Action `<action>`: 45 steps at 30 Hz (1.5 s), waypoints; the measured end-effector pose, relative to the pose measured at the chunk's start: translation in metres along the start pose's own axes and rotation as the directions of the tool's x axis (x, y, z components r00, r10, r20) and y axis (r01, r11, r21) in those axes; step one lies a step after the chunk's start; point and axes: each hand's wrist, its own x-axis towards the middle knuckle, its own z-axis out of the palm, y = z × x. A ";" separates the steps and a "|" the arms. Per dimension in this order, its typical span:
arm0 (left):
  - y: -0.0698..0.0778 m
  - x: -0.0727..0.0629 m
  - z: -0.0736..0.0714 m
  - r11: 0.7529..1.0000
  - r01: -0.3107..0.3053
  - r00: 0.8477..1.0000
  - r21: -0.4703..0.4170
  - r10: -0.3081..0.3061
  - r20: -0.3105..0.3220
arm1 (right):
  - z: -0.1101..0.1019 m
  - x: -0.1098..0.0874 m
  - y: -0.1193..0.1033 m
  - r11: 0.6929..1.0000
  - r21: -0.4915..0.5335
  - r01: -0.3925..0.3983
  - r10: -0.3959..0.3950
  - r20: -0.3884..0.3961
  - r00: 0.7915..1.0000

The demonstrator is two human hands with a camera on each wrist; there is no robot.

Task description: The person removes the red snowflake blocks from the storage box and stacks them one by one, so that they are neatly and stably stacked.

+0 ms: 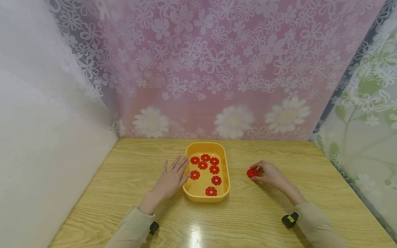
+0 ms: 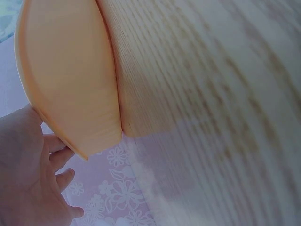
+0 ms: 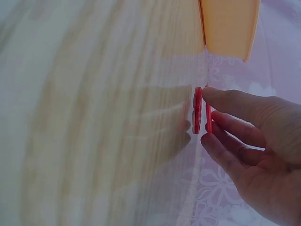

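A yellow plastic tray [image 1: 227, 172] on the table holds several red notched discs [image 1: 211, 191], flower-shaped with a hole in the middle. Against its left rim rests my left hand [image 1: 172, 177], fingers spread and fairly straight, thumb at the edge. The left wrist view shows that hand [image 2: 28, 174] touching the rim of the tray [image 2: 70, 75]. To the right of the tray, my right hand [image 1: 269, 175] pinches a red notched disc [image 3: 209, 113] between thumb and fingertips. Close under it in the right wrist view lies a small stack of red discs [image 3: 197, 113] on the wood.
The wooden table [image 1: 139, 165] ends at a pink flowered curtain [image 1: 192, 86] at the back. A white sheet [image 1: 46, 120] hangs at the left, and a leafy patterned cloth [image 1: 366, 137] at the right. A black wrist device [image 1: 289, 221] sits by the right sleeve.
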 end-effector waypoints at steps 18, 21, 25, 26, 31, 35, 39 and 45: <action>-0.001 0.000 0.001 1.000 0.009 1.000 -0.002 -0.009 0.011 | 0.001 0.001 0.000 0.999 -0.021 0.026 -0.026 -0.002 1.000; -0.001 0.000 0.001 1.000 0.013 1.000 0.002 -0.013 0.016 | 0.001 0.001 0.001 0.999 -0.034 0.032 -0.032 -0.003 0.999; 0.000 -0.001 0.001 1.000 0.015 1.000 0.001 -0.015 0.015 | 0.002 0.002 0.002 0.999 -0.040 0.034 -0.034 -0.005 0.999; -0.001 0.000 0.001 1.000 0.015 1.000 0.002 -0.015 0.016 | 0.002 0.002 0.002 0.999 -0.037 0.032 -0.032 -0.007 0.999; 0.000 -0.001 0.001 1.000 0.019 1.000 -0.002 -0.019 0.022 | 0.002 0.001 0.000 0.999 -0.031 0.035 -0.035 -0.007 0.999; 0.000 -0.001 0.001 1.000 0.027 0.999 0.000 -0.027 0.033 | 0.002 0.001 0.001 0.999 -0.029 0.037 -0.037 -0.001 0.999; 0.000 0.000 0.001 0.999 0.032 0.999 -0.002 -0.032 0.035 | 0.002 0.001 0.001 0.999 -0.022 0.040 -0.040 0.002 0.999; 0.000 -0.001 0.000 0.999 0.033 0.999 -0.014 -0.033 0.041 | 0.000 -0.001 0.000 0.999 -0.006 0.036 -0.036 -0.002 0.999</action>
